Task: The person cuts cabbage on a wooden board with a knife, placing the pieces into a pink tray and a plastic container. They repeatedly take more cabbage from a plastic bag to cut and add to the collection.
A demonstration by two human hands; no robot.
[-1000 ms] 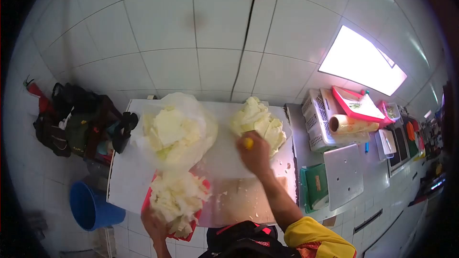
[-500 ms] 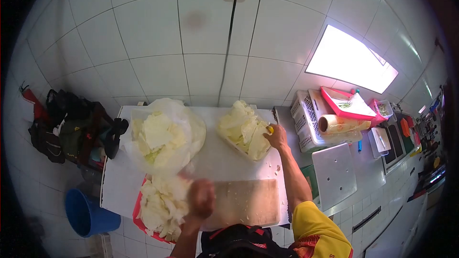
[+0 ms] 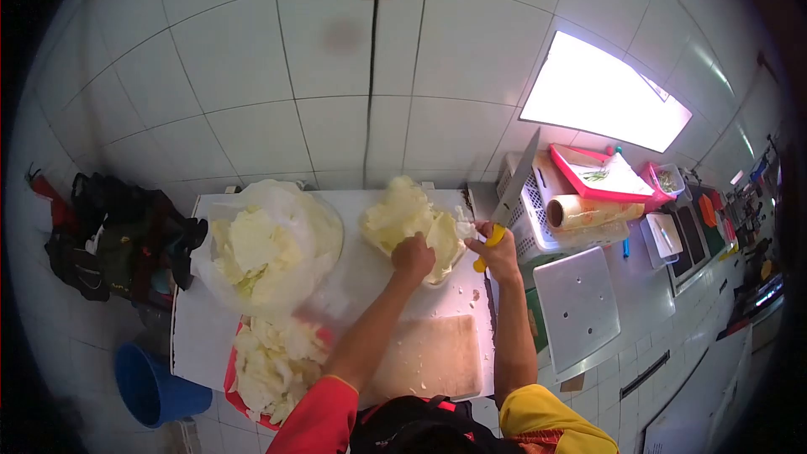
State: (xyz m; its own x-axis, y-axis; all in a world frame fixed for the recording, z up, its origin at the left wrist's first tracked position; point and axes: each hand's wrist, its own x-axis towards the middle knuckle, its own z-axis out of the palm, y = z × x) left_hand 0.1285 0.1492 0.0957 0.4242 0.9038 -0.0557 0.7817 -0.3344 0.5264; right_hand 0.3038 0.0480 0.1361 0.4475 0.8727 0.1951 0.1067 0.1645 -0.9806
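Only the head view here, looking straight down at a white tabletop (image 3: 210, 319) pushed against a tiled wall. The left hand (image 3: 413, 257) is curled down onto a pile of cabbage (image 3: 403, 214) at the back of the tabletop, fingers pressed into the leaves and gripping a chunk. The right hand (image 3: 498, 252) sits just beside the pile's right edge, wrapped tight round the yellow handle of a knife (image 3: 513, 193), blade angled up and away towards the wall.

My take on the cabbage: light but bulky, with crisp leaves that crack if bent hard, and loose layers that slide off each other. Best grabbed from the top with a wide cupped grip around the dense core part, not by an outer leaf.

Nearer the person there's a wooden cutting board (image 3: 429, 357) with scraps on it. Left of that, a red tray (image 3: 238, 391) heaped with cut cabbage, and behind it a clear plastic bag (image 3: 269, 244) full of more leaves. A blue bucket (image 3: 151, 378) stands on the floor at the left, and a white basket (image 3: 530, 219) with a paper roll (image 3: 588, 212) sits off right.
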